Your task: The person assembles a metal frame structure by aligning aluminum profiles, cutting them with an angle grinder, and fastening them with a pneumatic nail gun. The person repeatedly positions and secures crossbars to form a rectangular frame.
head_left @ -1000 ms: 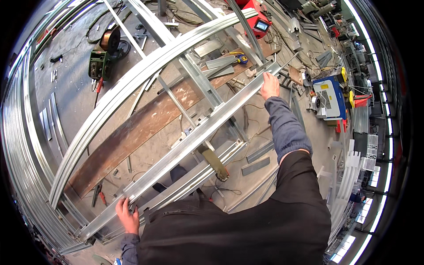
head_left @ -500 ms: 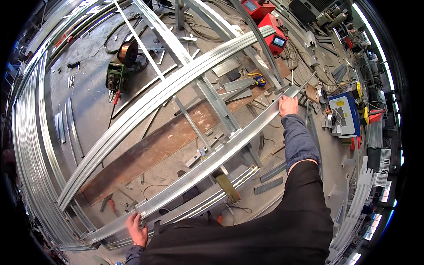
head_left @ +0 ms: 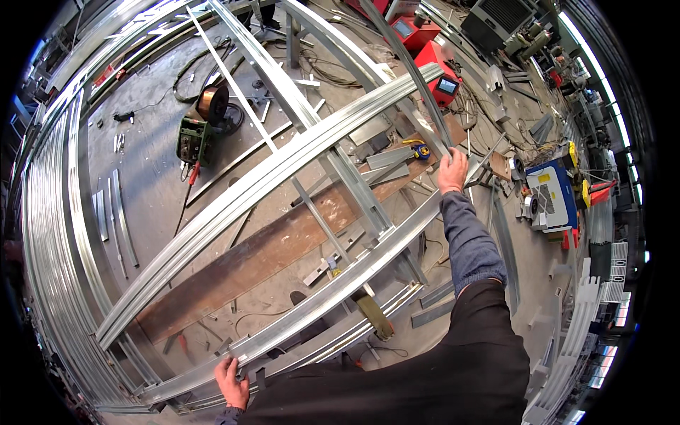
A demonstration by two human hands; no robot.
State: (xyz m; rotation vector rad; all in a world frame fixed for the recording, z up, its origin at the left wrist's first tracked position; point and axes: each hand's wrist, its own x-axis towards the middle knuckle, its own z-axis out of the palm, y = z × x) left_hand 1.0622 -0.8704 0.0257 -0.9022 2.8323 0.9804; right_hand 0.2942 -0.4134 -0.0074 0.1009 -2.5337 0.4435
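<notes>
A long silvery metal channel (head_left: 312, 294) slants across the frame in front of me, from low on the left to the upper right. My left hand (head_left: 232, 382) is closed at its near-left part, fingers curled over the rim. Toward the far right end, my right hand (head_left: 453, 171) lies across the channel with its fingers bent over the far edge; the fingertips are partly hidden. Under the channel, an upright metal member (head_left: 361, 188) and a thin crossbar (head_left: 319, 219) run away from me. A bundle of ribbed metal profiles (head_left: 276, 166) lies across the frame beyond.
A green wire feeder (head_left: 193, 140) with a copper-coloured spool stands on the floor at left. Red machines (head_left: 438, 67) are at the upper right, a blue-and-white machine (head_left: 551, 195) at right. A tape measure (head_left: 421, 150) rests near a rusty plate (head_left: 234, 273). Stacked profiles (head_left: 53, 248) line the left.
My right hand has shifted slightly left, its fingers now reaching past the channel's far edge. My left hand has moved a little right and nearer. The view has shifted slightly.
</notes>
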